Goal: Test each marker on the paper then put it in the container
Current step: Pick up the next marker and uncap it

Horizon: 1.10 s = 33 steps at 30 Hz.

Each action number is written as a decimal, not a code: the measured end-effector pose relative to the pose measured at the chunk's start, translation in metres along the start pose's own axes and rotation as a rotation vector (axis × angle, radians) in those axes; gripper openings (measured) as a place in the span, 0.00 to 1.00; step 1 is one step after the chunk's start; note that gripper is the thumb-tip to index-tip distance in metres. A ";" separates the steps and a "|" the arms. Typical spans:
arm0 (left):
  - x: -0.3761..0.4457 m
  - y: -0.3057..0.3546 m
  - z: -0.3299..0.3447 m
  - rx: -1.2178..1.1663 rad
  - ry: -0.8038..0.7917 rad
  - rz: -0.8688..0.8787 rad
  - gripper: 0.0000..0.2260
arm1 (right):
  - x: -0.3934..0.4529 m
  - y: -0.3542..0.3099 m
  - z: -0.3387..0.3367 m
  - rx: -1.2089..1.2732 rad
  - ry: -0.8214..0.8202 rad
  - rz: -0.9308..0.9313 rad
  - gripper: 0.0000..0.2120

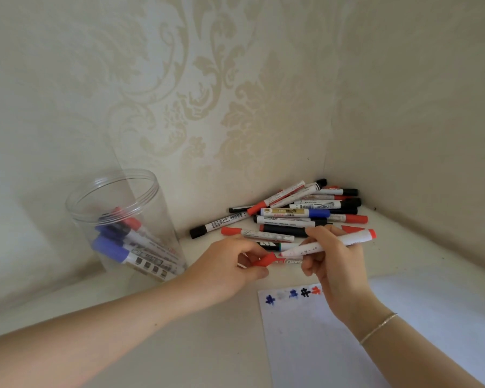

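Home corner: damask wallpaper (207,93), cream shelf (207,345).

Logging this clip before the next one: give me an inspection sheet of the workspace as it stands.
Surface: pale tabletop set in a wall corner.
Job's things: paper with blue, grey, black and red test marks along its top edge; clear container holding several markers; marker pile in the corner.
Clutter: nothing seen.
Hands: right hand grips a white marker with a red end; left hand pinches a red cap.
Cables: nothing seen.
Surroundings: patterned cream wallpaper on both walls; bracelet on the right wrist.
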<state>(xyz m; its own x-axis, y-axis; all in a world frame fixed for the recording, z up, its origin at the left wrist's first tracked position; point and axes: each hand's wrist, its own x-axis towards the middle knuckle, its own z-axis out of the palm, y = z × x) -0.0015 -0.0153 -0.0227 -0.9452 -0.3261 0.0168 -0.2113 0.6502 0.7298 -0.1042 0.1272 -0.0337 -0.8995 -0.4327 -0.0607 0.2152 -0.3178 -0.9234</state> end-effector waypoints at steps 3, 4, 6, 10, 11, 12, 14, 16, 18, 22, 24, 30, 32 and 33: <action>-0.001 0.003 -0.003 -0.303 -0.071 -0.131 0.04 | -0.001 -0.003 0.001 0.068 -0.013 -0.009 0.09; -0.002 0.006 -0.004 -0.392 -0.094 -0.169 0.04 | -0.001 -0.003 0.001 0.077 -0.023 -0.008 0.09; -0.004 0.007 -0.005 -0.446 -0.102 -0.185 0.04 | -0.002 -0.004 0.000 0.087 -0.043 -0.006 0.09; -0.004 0.010 -0.005 -0.358 -0.061 -0.122 0.07 | -0.002 -0.004 0.001 0.096 -0.097 -0.012 0.07; -0.004 0.010 -0.005 -0.305 -0.049 -0.106 0.08 | -0.002 -0.004 0.001 0.095 -0.110 -0.014 0.07; -0.004 0.011 -0.004 -0.256 -0.040 -0.097 0.09 | -0.003 -0.004 0.002 0.092 -0.123 -0.016 0.07; -0.004 0.011 -0.003 -0.215 -0.036 -0.097 0.09 | -0.003 -0.004 0.002 0.080 -0.132 -0.023 0.08; -0.003 0.011 -0.002 -0.241 -0.039 -0.116 0.07 | -0.003 -0.003 0.002 0.071 -0.116 -0.033 0.09; -0.003 0.013 -0.003 -0.418 -0.053 -0.205 0.06 | -0.003 -0.003 0.002 0.075 -0.093 -0.045 0.10; -0.003 0.019 -0.005 -0.932 -0.116 -0.467 0.12 | -0.004 -0.005 0.001 0.085 -0.089 -0.051 0.10; -0.002 0.019 -0.005 -1.018 -0.108 -0.507 0.08 | -0.004 -0.006 0.001 0.088 -0.095 -0.047 0.10; -0.002 0.022 -0.002 -1.076 -0.108 -0.569 0.13 | -0.003 -0.005 0.002 0.042 -0.086 -0.067 0.11; -0.002 0.023 -0.001 -1.069 -0.114 -0.569 0.13 | -0.003 -0.004 0.002 0.020 -0.077 -0.074 0.11; -0.003 0.024 -0.001 -1.067 -0.119 -0.566 0.13 | -0.003 -0.004 0.002 0.005 -0.075 -0.078 0.11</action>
<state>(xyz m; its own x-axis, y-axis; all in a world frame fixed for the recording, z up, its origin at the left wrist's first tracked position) -0.0040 0.0009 -0.0046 -0.8142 -0.2792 -0.5090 -0.3442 -0.4739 0.8105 -0.1018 0.1282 -0.0293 -0.8826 -0.4684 0.0406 0.1472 -0.3572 -0.9223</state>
